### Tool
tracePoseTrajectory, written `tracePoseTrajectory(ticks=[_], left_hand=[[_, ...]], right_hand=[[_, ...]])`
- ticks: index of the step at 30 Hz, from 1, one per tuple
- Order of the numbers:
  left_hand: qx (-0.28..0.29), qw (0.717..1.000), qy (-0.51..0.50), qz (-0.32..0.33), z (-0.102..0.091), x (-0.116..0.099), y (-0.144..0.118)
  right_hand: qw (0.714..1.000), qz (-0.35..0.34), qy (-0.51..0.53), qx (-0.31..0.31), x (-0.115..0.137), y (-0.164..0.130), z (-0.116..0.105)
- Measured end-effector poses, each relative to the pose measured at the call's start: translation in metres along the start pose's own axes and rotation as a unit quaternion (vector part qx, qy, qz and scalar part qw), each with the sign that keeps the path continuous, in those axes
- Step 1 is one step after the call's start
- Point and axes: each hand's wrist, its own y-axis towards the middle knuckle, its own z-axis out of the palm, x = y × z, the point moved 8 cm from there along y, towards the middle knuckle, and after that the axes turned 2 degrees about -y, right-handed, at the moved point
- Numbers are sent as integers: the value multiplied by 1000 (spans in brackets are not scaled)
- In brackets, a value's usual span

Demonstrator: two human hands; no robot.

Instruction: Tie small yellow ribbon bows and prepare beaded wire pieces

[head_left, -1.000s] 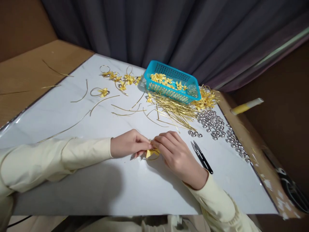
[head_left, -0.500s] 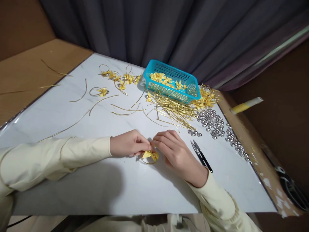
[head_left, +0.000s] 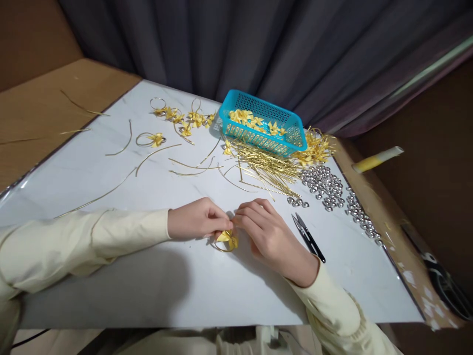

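The bow (head_left: 228,238), small and yellow with a gold loop under it, lies on the white table (head_left: 207,286) between the two hands, near the front edge; the left hand (head_left: 195,222) pinches it from the left with fingertips pressed together; the right hand (head_left: 268,234) has its fingers curled and closed on the bow's right side; both wrists rest on the table. Black snips (head_left: 308,237) lie just beside the right hand; silver beads (head_left: 325,185) are heaped further right; a pile of gold wires (head_left: 268,170) lies before a blue basket (head_left: 262,125) holding yellow bows; finished bows (head_left: 185,121) with loops lie at the far left.
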Motion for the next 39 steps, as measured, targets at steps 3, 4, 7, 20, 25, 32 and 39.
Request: tracePoseTrajectory(ticks=[3, 4, 7, 20, 25, 32, 39], left_hand=[[-10, 1000, -12, 3, 0, 0, 1], [-14, 1000, -18, 6, -1, -1, 1], [-18, 999, -30, 6, -1, -2, 1], [-30, 998, -59, -8, -5, -1, 0], [-33, 998, -49, -6, -5, -2, 0], [-31, 999, -42, -12, -5, -2, 0], [-27, 999, -14, -16, -5, 1, 0]], right_hand=[[1000, 2, -3, 6, 0, 0, 1], [1000, 3, -5, 6, 0, 1, 1], [1000, 2, -7, 3, 0, 1, 1], [1000, 25, 3, 0, -8, -3, 0], [999, 28, -13, -30, -8, -5, -9], [999, 12, -30, -26, -1, -4, -7], [998, -1, -60, -15, 3, 0, -5]])
